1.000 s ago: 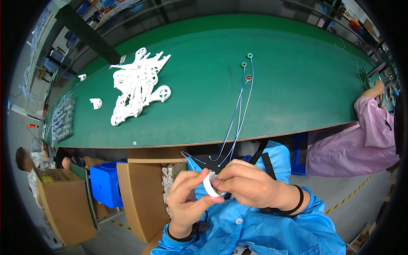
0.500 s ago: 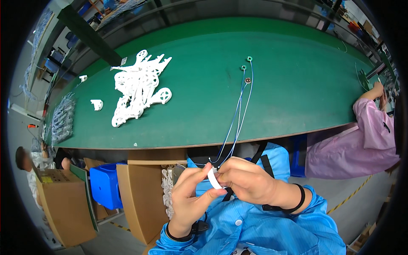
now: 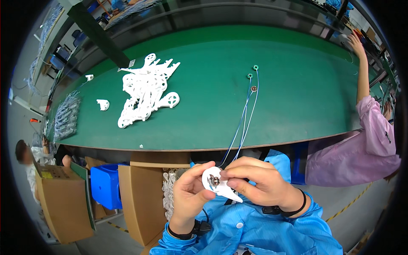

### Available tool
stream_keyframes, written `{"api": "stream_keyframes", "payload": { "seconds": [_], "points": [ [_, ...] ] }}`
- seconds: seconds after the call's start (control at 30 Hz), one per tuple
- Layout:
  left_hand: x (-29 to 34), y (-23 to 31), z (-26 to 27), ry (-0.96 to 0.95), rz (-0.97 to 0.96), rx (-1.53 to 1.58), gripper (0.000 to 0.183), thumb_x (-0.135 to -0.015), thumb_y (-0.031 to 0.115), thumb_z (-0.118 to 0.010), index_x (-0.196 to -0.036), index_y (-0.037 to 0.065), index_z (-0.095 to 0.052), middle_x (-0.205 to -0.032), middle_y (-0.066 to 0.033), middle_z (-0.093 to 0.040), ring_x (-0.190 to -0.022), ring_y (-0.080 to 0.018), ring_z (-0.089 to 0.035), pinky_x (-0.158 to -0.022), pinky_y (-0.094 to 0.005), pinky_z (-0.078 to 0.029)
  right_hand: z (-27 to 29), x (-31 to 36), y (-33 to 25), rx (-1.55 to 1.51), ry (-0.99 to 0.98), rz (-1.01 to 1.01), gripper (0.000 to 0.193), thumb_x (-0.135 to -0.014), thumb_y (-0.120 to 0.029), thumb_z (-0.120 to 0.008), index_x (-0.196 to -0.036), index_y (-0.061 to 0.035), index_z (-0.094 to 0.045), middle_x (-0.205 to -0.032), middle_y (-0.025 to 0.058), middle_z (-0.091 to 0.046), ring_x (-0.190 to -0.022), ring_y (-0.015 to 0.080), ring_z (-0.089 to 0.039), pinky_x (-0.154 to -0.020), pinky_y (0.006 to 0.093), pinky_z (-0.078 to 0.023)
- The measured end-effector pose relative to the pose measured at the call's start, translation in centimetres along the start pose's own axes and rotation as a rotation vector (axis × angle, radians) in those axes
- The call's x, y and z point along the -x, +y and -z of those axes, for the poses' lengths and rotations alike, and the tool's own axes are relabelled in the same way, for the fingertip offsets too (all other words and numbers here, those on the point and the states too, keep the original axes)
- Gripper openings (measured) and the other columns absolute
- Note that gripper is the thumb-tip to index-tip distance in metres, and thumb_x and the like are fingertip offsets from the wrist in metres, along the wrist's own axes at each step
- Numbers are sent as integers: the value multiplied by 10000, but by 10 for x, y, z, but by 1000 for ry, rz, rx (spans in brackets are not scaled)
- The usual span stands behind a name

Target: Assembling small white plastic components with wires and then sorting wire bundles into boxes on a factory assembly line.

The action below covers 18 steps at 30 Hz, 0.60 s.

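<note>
Close to my chest, below the table edge, both hands hold one small white plastic part (image 3: 217, 183) with a round end and a pointed tail. My left hand (image 3: 190, 196) pinches its round end, where a small metal piece sits. My right hand (image 3: 255, 185) grips it from the right and above. Thin blue wires (image 3: 243, 123) run from the part up over the green table (image 3: 297, 97) to small round ends (image 3: 253, 78). A heap of like white plastic parts (image 3: 145, 90) lies on the table to the left.
Two loose white pieces (image 3: 102, 104) lie left of the heap, and bagged parts (image 3: 65, 117) rest at the far left. Cardboard boxes (image 3: 146, 191) and a blue bin (image 3: 104, 185) stand under the table. A person in pink (image 3: 361, 144) reaches over the table at right; another person (image 3: 29, 157) sits at left.
The white part has turned in my hands so its flat face and pointed tail show. My left fingers have shifted onto its round end. The hands stay in the same place.
</note>
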<state>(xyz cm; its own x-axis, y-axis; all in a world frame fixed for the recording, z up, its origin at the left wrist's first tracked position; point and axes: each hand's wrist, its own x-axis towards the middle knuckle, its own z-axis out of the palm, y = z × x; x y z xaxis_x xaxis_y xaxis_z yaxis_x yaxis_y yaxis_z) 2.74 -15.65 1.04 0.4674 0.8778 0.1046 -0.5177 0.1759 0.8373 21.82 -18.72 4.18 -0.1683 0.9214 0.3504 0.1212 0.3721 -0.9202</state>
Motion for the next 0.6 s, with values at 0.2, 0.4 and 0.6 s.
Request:
{"api": "stream_keyframes", "payload": {
  "seconds": [0.2,0.4,0.6],
  "points": [
    [-2,4,-9,85,-74,-357,597,-735,114,-787,-1248,-37,-521,-1043,-87,-559,-875,-131,-584,-780,-252,-469,3,0,-7,-39,-77,-30,449,-808,-92,-701,-1220,-9,-541,-1121,148,-534,-970,230,-568,-749,294,-480],
    [-13,25,-31,24,-127,-918,615,-700,194,-814,-1215,-23,-557,-1050,-113,-544,-735,-96,-562,-502,-200,-449,2,8,23,-822,-14,-211,659,-807,26,-673,-1384,13,-355,-1239,134,-474,-1068,220,-562,-811,310,-513],
    [-16,27,-43,2,-227,-973,597,-705,72,-797,-1234,-25,-536,-1108,-139,-536,-596,-71,-518,-482,-192,-429,10,10,42,-1012,-25,-174,658,-838,-9,-650,-1402,8,-311,-1266,172,-507,-1101,267,-574,-934,379,-484]
  ]
}}
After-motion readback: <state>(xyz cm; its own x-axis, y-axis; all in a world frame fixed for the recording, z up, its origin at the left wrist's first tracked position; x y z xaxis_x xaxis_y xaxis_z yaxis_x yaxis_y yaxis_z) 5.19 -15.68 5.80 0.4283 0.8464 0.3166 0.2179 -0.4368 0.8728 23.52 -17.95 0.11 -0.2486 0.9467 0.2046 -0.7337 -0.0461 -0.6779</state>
